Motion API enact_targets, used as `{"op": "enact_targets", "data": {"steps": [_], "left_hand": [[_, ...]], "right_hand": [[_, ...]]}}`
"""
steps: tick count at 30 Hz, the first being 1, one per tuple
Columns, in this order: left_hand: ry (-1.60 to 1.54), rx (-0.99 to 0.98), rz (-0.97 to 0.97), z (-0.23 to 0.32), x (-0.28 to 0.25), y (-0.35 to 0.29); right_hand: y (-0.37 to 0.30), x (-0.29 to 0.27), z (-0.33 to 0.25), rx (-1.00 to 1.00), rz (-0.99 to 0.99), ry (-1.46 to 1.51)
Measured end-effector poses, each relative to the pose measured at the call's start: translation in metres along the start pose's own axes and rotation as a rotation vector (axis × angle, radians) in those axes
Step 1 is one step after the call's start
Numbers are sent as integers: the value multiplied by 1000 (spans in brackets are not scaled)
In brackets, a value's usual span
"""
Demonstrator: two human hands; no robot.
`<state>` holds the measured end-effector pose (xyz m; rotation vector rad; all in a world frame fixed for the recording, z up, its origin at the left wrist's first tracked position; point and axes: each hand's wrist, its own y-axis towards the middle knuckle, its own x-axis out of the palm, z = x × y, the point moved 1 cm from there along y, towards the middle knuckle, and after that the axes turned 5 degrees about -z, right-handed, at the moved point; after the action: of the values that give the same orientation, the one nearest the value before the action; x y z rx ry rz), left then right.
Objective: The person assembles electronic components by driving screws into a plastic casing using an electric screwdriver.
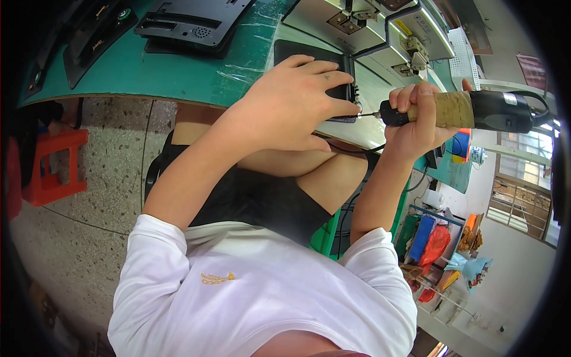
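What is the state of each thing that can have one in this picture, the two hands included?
Left hand: open, fingers spread over the black device
Right hand: closed around the electric screwdriver
Electric screwdriver: held, bit toward the black device; running or off, cannot tell
Black device: lying flat, partly covered by the left hand
Dark grey panel: lying flat, not held
Red stool: standing upright

Black panel partly hidden; screwdriver tip unclear.
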<state>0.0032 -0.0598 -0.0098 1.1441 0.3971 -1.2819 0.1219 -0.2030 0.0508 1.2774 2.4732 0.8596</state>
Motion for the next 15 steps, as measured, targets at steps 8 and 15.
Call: {"op": "enact_targets", "data": {"steps": [8,15], "left_hand": [[60,12,-9,0,-4,1],[52,15,-36,2,-8,6]], "right_hand": [[-13,12,-2,-80,-17,-96],[-4,16,-3,-61,40,-152]]}}
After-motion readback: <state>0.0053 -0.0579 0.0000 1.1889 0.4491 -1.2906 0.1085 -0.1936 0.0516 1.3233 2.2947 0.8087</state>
